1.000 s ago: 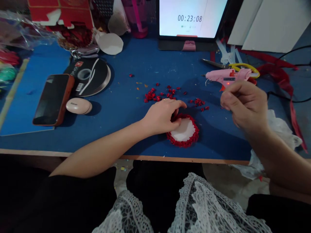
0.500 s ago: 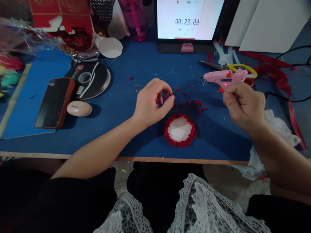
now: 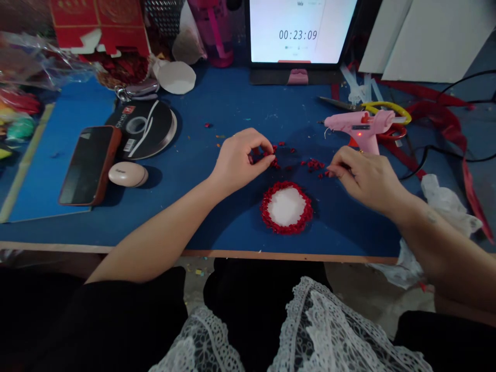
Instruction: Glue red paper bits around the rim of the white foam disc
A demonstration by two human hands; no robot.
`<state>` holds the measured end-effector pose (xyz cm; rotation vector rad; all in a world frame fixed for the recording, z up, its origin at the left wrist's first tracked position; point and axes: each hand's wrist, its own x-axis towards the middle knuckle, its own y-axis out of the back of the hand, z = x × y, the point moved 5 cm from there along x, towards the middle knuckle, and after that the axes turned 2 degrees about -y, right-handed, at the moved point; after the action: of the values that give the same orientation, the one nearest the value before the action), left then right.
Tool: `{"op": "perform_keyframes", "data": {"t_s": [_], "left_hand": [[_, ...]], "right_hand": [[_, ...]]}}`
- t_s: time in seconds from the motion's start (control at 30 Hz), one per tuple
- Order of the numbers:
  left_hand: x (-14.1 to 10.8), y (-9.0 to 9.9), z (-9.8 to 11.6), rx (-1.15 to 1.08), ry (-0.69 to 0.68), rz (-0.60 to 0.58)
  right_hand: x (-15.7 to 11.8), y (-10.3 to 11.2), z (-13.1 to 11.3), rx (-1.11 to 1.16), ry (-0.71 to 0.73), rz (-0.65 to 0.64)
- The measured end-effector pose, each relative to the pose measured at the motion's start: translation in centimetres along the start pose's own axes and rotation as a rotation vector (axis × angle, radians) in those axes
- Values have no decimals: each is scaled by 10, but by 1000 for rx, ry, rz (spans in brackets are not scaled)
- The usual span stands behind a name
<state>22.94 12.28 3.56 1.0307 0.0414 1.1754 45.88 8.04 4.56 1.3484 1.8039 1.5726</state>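
Observation:
A round white disc (image 3: 287, 206) with a ruffled red border (image 3: 307, 219) lies on the blue table in front of me. Small red pieces (image 3: 315, 164) are scattered just beyond it. My left hand (image 3: 244, 160) is closed in a pinch among more of these pieces; whatever its fingertips hold is too small to make out. On the other side, my right hand (image 3: 364, 173) pinches at a small red piece (image 3: 326, 173) at the edge of the pile. Behind the right hand stands a pink hot glue gun (image 3: 360, 126), its small light glowing, apart from the fingers.
Yellow-handled scissors (image 3: 382, 106) and red ribbon (image 3: 442, 121) lie behind the glue gun. A tablet (image 3: 302, 31) showing a timer stands at the back. To the left are a phone (image 3: 89, 165), a pale oval case (image 3: 127, 174) and a ribbon spool (image 3: 143, 126).
My right hand has moved left and slightly down from beside the glue gun to the red pieces, its fist loosening into a pinch. The left hand has barely shifted; the disc stays put.

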Motion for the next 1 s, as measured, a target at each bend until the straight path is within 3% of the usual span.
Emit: {"op": "perform_keyframes", "data": {"t_s": [0.2, 0.47, 0.57, 0.67, 0.8, 1.0], "left_hand": [[-2, -14, 2, 113, -169, -141], [4, -22, 5, 131, -177, -198], [7, -20, 7, 140, -167, -153], [7, -10, 8, 128, -127, -36], [4, 2, 1, 21, 27, 105], [1, 3, -4, -145, 110, 146]], "right_hand": [[0, 4, -3, -10, 51, 104], [0, 7, -10, -99, 104, 167], [-3, 11, -9, -65, 114, 233], [-4, 12, -2, -52, 57, 255], [-3, 7, 4, 35, 30, 187], [-4, 4, 5, 95, -9, 119]]}}
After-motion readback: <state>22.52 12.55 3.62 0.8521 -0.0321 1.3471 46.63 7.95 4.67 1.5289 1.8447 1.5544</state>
